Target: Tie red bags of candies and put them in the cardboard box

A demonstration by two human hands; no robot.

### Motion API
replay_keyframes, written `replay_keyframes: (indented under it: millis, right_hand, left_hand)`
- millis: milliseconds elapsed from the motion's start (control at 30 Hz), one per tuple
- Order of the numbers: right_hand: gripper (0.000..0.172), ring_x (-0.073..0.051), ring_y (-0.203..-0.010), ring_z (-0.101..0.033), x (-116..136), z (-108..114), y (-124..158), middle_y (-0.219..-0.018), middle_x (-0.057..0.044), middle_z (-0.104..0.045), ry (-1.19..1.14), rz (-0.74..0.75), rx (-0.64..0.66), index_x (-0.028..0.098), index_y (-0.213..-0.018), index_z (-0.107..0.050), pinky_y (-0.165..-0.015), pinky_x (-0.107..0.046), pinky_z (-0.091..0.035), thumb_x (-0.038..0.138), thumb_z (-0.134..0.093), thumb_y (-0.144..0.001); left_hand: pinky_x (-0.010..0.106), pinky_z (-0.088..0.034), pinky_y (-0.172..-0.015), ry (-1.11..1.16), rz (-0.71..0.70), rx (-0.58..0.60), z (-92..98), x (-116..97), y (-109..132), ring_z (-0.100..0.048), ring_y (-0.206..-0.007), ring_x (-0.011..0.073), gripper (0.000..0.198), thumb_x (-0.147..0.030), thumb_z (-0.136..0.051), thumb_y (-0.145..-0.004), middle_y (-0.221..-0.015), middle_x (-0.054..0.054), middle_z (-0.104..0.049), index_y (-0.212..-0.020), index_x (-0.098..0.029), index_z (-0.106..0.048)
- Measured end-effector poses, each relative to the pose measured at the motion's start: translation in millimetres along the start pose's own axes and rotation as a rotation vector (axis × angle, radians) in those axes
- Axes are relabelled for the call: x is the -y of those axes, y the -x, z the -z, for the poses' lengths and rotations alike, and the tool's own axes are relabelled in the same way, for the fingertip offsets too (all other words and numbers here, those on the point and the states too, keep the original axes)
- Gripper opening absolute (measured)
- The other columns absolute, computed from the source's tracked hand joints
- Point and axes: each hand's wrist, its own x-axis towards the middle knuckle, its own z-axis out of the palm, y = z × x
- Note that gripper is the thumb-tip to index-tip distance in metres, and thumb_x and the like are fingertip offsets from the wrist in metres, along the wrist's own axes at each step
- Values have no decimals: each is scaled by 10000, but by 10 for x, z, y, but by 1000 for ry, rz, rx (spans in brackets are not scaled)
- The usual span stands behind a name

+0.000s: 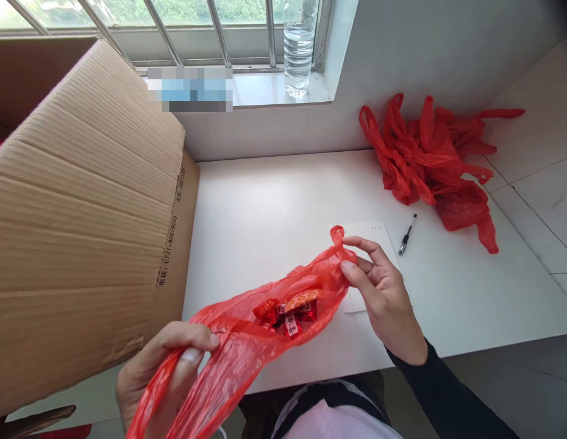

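Above the white table (265,201), near its front edge, I hold a red plastic bag (226,366) stretched between both hands — my left hand (149,363) pinching one end, my right hand (384,292) pinching the other — with small wrapped packets (290,312) lying inside.

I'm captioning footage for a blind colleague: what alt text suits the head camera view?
A person's left hand and right hand stretch a translucent red plastic bag between them over a white table, small, mostly red-wrapped packets visible inside. A brown cardboard box stands at left; crumpled red plastic bags and a slim black pen lie at right.
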Motion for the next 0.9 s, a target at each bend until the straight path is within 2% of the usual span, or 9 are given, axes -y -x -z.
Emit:
replay_keyframes:
  millis: [167,300,400,533,600,667,767,833,900]
  right_hand:
    - [311,-123,-802,-661,-12,-86,-148,-891,36,-739,-89,22,-24,329,-1291,-584,-800,-248,-536,379,-652,-991]
    - [336,-115,-759,-640,-111,-43,-98,-880,35,-734,-88,-55,-20,324,-1300,-585,-768,-237,-536,407,-662,-983]
    - [370,-113,-773,-640,-166,0,-61,-894,26,-736,-95,-92,-34,325,-1323,-582,-777,-227,-537,418,-670,-977]
    - [456,-143,-937,-674,-213,25,-51,-1093,-7,-731,-114,-116,-71,356,-1390,-546,-845,-242,-551,431,-682,-962]
    - [525,-172,-1104,-650,-222,28,-52,-1256,-17,-682,-117,-100,-103,388,-1435,-510,-900,-254,-551,428,-698,-946]
    - [622,-197,-1218,-608,-214,31,-51,-1352,-16,-632,-146,-98,-115,426,-1491,-446,-934,-276,-553,419,-714,-930]
    - [719,-212,-1191,-632,-174,49,-32,-1346,-21,-633,-232,-114,-101,441,-1539,-383,-938,-312,-565,399,-727,-909]
    - [716,-206,-1073,-678,-148,78,7,-1249,-28,-676,-277,-111,-89,417,-1538,-403,-904,-319,-582,401,-727,-900]
    - [658,-198,-921,-701,-137,117,75,-1057,-27,-716,-287,-108,-71,374,-1497,-487,-816,-307,-606,437,-724,-887]
  left_hand:
    - [218,-537,-515,46,-90,132,25,66,-142,-662,-547,165,172,-359,-785,-799,-644,3,-695,-692,-230,-751]
    - [232,-566,-613,140,-19,145,4,232,-47,-667,-612,162,180,-344,-766,-851,-662,9,-698,-723,-219,-752]
    - [227,-549,-600,135,13,158,31,336,33,-647,-626,155,149,-339,-728,-898,-774,31,-737,-838,-214,-783]
    - [238,-540,-671,53,-11,170,31,327,53,-642,-716,162,157,-341,-689,-930,-904,31,-747,-1007,-269,-806]
    - [231,-533,-753,31,-96,148,8,283,33,-636,-805,162,190,-339,-656,-951,-912,26,-693,-1047,-288,-812]
    - [224,-533,-848,11,-179,153,-7,247,7,-633,-966,178,215,-335,-623,-970,-1015,40,-652,-1056,-295,-817]
    - [290,-565,-918,88,-178,273,-19,225,-22,-555,-1299,278,282,-384,-552,-1004,-1285,80,-662,-1006,-289,-817]
    - [393,-545,-991,278,-89,418,-50,215,-12,-584,-1295,316,360,-456,-491,-1019,-1192,104,-745,-966,-271,-796]
    - [451,-508,-1016,529,21,550,-115,195,33,-715,-977,284,434,-546,-445,-1018,-790,79,-752,-918,-253,-749]
